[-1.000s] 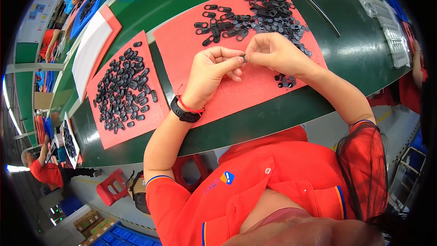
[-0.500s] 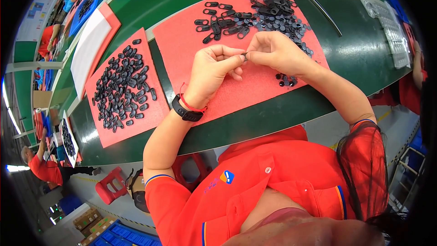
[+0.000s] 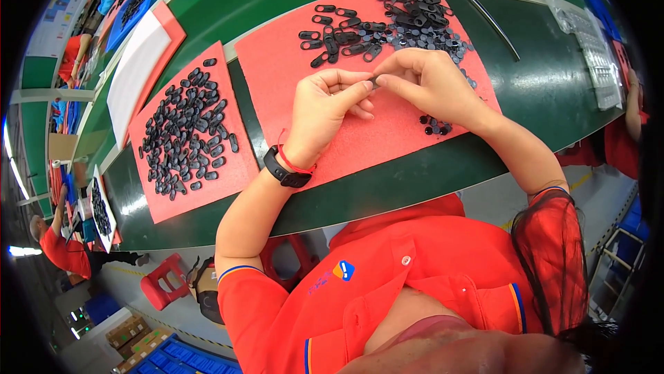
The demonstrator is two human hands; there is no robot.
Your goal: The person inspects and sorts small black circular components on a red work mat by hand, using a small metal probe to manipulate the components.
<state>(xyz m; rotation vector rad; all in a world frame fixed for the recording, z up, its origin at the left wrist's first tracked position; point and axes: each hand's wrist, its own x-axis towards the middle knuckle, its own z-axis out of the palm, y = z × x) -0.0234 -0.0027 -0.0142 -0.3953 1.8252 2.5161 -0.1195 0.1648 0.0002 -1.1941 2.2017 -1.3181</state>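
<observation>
Over the middle of the large pink foam mat (image 3: 360, 146), my left hand (image 3: 318, 107) and my right hand (image 3: 439, 90) meet fingertip to fingertip. Between them both pinch a small black part (image 3: 375, 83), mostly covered by the fingers. Beyond the hands lie loose black oval pieces with a ring-shaped end (image 3: 332, 36), some heaped together (image 3: 422, 8). Small dark round discs (image 3: 439, 40) spread behind my right hand and partly under its line of sight. A few more discs (image 3: 434, 125) sit below my right wrist, near the mat's front edge.
On the left, a smaller pink mat (image 3: 166, 204) carries many black oval pieces (image 3: 187, 132). A metal tweezer-like tool (image 3: 492, 24) and a clear plastic tray (image 3: 598, 62) lie to the right. White and pink sheets (image 3: 142, 69) and blue trays (image 3: 131, 13) are at far left; people work nearby.
My right thumb and index finger have shifted slightly around the small black part. The whole view has moved a little; both hands stay in the same place over the mat.
</observation>
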